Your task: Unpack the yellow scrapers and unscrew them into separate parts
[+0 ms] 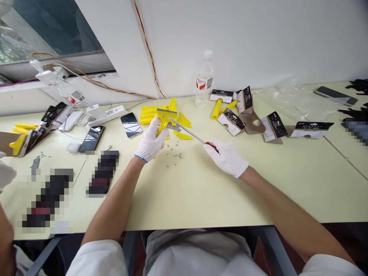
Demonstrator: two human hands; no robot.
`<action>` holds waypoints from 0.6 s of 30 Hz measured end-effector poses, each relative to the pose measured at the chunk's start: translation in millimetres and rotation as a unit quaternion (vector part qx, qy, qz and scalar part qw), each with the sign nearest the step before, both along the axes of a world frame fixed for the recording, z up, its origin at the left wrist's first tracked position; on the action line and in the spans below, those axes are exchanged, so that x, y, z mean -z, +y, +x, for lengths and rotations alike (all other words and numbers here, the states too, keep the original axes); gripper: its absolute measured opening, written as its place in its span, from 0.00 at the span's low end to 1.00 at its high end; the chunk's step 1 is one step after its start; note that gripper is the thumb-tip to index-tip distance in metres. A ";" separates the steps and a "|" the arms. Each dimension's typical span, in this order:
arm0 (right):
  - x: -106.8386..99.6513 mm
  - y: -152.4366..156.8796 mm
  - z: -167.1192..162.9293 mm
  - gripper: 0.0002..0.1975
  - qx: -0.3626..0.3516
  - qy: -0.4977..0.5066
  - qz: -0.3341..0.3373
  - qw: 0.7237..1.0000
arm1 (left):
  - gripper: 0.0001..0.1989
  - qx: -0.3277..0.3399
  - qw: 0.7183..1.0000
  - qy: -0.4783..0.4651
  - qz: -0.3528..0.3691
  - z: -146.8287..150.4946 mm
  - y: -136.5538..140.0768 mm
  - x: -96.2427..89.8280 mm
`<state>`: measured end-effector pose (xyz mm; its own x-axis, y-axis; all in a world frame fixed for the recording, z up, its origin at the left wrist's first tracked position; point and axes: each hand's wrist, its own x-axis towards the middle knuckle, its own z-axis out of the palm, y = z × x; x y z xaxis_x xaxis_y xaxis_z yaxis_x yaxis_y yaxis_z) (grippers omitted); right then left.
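In a white knitted glove, my left hand [152, 142] is closed around a yellow scraper [164, 122] with a metal strip along its head. My gloved right hand [225, 156] grips a screwdriver [191, 134] by its red handle. The long shaft points left, and its tip meets the scraper's head or lies just in front of it. Behind my left hand lie several yellow handles [147, 115]. Flat yellow pieces [183, 135] rest beside the scraper. Small screws [176, 155] are scattered on the table below.
A plastic bottle [204, 82] stands by the wall. Cardboard packages [274, 128] and a clear plastic bag [301, 99] lie to the right. Phones [131, 125], a power strip [110, 115] and another person's gloved hand [6, 172] are to the left.
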<state>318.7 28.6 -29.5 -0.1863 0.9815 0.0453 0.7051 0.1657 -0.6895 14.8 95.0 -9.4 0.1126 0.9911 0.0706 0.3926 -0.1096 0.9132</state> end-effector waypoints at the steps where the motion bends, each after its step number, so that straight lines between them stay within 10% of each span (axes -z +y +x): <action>1: -0.4 -0.6 -0.7 0.22 -0.006 0.003 -0.001 1.000 | 0.31 0.004 1.000 0.002 -0.005 0.5 -0.3 0.1; 18: -4.1 -5.8 -2.7 0.22 -0.012 0.033 -0.015 0.999 | 0.32 0.001 0.996 0.090 -0.006 0.8 -4.2 -1.8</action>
